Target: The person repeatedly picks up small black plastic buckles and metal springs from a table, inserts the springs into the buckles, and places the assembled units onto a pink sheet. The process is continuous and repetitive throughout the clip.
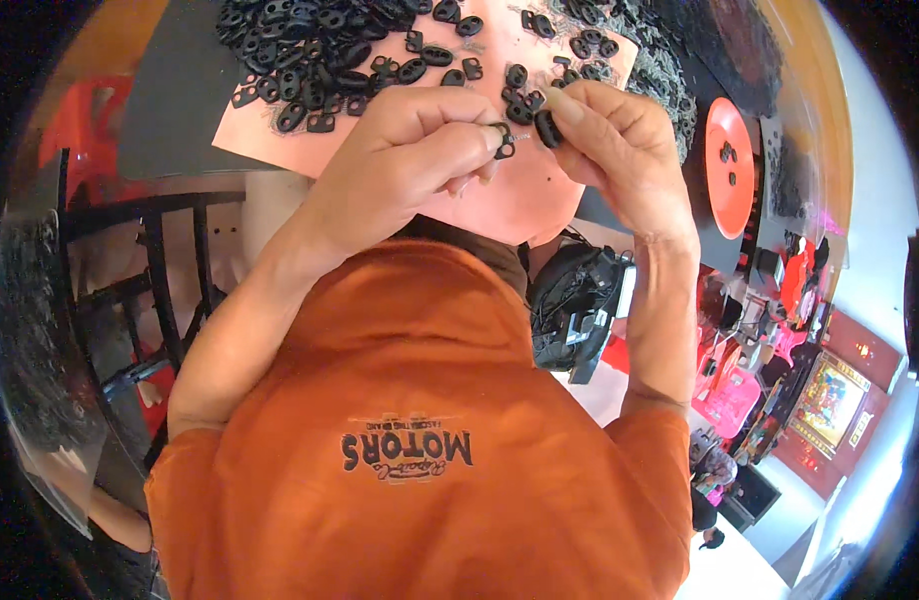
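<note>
Pinched in the fingers of my left hand (420, 145) is a small black plastic cord-lock piece with holes (505, 142). A thin metal spring (521, 137) sticks out from it to the right. Between the thumb and fingers of my right hand (620, 140) is a black oval cord-lock shell (549, 128). The two parts face each other, a short gap apart, above a pink sheet (520, 205). Just beyond my hands, several black cord locks (518, 103) lie on the sheet.
A big heap of black cord-lock parts (300, 40) covers the far left of the sheet. Loose metal springs (670, 100) are piled at the far right. Beside them sits a red plate (725, 212) with a few black pieces. A black bag (575, 300) is below the table edge.
</note>
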Action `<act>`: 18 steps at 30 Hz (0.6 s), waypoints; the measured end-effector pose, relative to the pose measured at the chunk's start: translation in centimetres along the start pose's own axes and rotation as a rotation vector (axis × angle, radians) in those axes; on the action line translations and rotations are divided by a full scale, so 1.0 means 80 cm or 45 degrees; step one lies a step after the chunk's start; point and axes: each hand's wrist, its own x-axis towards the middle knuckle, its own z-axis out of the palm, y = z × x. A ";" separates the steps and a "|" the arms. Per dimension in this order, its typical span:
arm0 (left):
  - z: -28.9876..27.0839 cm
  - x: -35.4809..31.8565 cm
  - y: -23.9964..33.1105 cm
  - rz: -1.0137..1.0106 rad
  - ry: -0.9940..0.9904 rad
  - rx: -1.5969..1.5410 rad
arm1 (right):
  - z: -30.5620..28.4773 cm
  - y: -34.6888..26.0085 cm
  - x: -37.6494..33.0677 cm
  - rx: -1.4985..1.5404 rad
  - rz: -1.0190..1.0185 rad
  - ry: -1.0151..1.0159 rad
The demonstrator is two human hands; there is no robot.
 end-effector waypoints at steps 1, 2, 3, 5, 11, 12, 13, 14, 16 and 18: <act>0.000 0.000 -0.001 0.004 -0.009 -0.002 | 0.001 0.001 0.000 -0.006 0.003 0.011; 0.000 0.000 -0.001 0.007 -0.018 -0.003 | 0.001 0.004 0.000 -0.011 0.006 0.022; -0.001 0.000 -0.002 0.017 -0.023 0.000 | 0.001 0.005 -0.001 -0.014 0.009 0.037; 0.000 0.001 -0.002 0.035 -0.037 0.005 | 0.001 0.005 -0.001 0.012 -0.002 0.012; -0.001 0.002 -0.004 0.058 -0.060 0.062 | 0.000 0.005 -0.003 0.010 -0.031 -0.027; -0.001 0.002 -0.005 0.062 -0.063 0.063 | -0.001 0.005 -0.003 -0.007 -0.031 -0.039; 0.000 0.003 -0.005 0.065 -0.066 0.063 | 0.000 0.005 -0.003 0.005 -0.029 -0.039; 0.000 0.003 -0.006 0.069 -0.071 0.064 | 0.001 0.005 -0.004 0.017 -0.027 -0.039; -0.002 0.004 -0.007 0.085 -0.079 0.077 | 0.004 0.004 -0.004 0.013 -0.030 -0.027; -0.002 0.004 -0.007 0.082 -0.083 0.079 | 0.006 0.003 -0.004 -0.021 -0.039 -0.006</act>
